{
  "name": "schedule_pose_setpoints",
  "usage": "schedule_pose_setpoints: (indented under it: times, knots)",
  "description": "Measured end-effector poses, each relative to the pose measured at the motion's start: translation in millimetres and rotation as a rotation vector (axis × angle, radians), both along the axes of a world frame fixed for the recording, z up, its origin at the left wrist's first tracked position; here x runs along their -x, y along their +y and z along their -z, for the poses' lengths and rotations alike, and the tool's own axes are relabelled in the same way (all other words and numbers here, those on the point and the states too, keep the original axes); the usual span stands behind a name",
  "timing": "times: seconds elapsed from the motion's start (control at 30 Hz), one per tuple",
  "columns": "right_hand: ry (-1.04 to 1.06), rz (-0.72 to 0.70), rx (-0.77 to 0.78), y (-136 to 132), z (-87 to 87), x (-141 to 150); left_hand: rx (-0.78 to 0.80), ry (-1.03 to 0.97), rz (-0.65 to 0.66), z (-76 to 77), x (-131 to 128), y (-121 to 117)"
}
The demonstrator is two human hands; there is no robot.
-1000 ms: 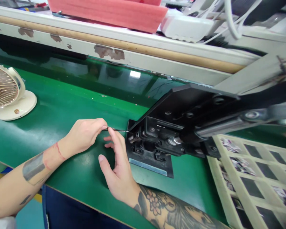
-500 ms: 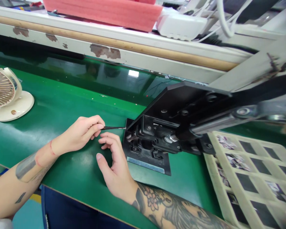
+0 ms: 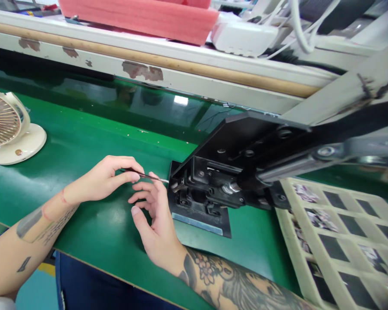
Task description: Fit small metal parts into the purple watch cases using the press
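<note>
My left hand (image 3: 118, 176) pinches dark, slender tweezers (image 3: 146, 175) between thumb and fingers. Their pale tip points right, toward the left edge of a black press fixture (image 3: 200, 193) on the green bench. My right hand (image 3: 157, 228) is open, its fingers curved and apart, with the thumb separate. Its raised fingertips are right beside the front part of the tweezers; whether they touch is unclear. Whatever is at the tip is too small to make out.
A beige compartment tray (image 3: 310, 249) with small parts and dark pads stands at right. A cream fan (image 3: 30, 140) is at far left. The press's metal rod (image 3: 291, 168) reaches in from the right. Pink foam (image 3: 142, 19) lies on the shelf behind.
The tweezers have tilted, tip lower, and more of them shows past my left thumb. My left fingers have straightened somewhat. The right index fingertip has risen to the tweezers.
</note>
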State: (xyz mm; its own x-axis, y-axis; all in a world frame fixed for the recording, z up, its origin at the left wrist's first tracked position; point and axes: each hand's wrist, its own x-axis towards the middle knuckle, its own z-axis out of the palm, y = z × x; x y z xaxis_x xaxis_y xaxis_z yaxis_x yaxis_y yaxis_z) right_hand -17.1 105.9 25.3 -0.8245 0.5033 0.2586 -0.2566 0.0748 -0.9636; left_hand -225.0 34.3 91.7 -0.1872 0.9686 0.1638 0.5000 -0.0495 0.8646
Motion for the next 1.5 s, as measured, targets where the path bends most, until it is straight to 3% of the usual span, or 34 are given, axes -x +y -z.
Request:
schedule_pose_setpoints:
  times: [0.43,0.63,0.73,0.97,1.27,1.5]
  knots:
    - [-0.017,-0.033,-0.033,3.1,-4.8,0.6,0.086,0.054,0.142,-0.4,-0.4,0.3]
    - [-0.036,0.007,-0.07,1.2,-3.1,-0.3,-0.021,0.539,0.027,16.5,9.0,1.4]
    - [-0.036,-0.006,-0.091,1.4,-4.2,-1.0,-0.032,0.677,0.049,23.8,14.0,2.0]
    - [-0.046,-0.075,-0.084,1.9,-5.9,0.0,-0.005,0.631,0.201,25.1,10.4,3.0]
    - [-0.066,-0.062,-0.09,1.6,-6.8,-1.8,0.022,0.696,0.089,20.7,3.3,3.0]
    - [-0.059,-0.025,-0.114,2.0,-8.3,-2.3,-0.02,0.741,0.153,22.3,4.8,4.3]
